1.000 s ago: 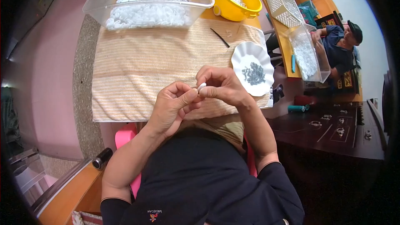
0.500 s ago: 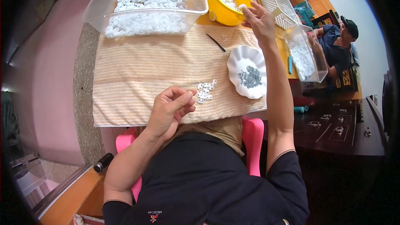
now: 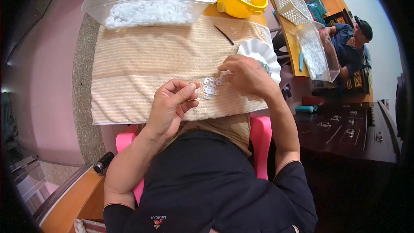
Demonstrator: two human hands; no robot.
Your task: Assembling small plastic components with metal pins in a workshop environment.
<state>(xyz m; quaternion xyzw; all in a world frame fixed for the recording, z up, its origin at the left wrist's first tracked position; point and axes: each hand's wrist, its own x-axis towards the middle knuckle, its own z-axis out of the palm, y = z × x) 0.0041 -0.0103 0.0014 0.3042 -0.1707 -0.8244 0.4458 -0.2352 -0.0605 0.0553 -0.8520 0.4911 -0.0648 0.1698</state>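
Note:
On the striped towel [image 3: 138, 69] a small cluster of white plastic pieces with dark holes [image 3: 209, 87] lies between my hands. My left hand [image 3: 170, 103] is just left of the cluster, thumb and forefinger pinched; whatever they hold is too small to make out. Over the cluster's right side is my right hand [image 3: 250, 77], fingers curled down, with a small white plastic piece [image 3: 226, 75] partly showing under the fingertips. My right hand covers part of the white scalloped dish [image 3: 258, 48], which holds dark grey small bits.
A clear bin [image 3: 151, 6] of white pieces stands at the far left. Beside it is a yellow tub [image 3: 248, 8]. A thin black stick [image 3: 224, 35] lies on the towel. At right, a person [image 3: 349, 45] sits by another clear bin [image 3: 312, 54] and a white perforated basket [image 3: 287, 0].
My right hand has come back from the yellow tub to the cluster on the towel, with a small white piece at its fingers. My left hand keeps its pinch in nearly the same place.

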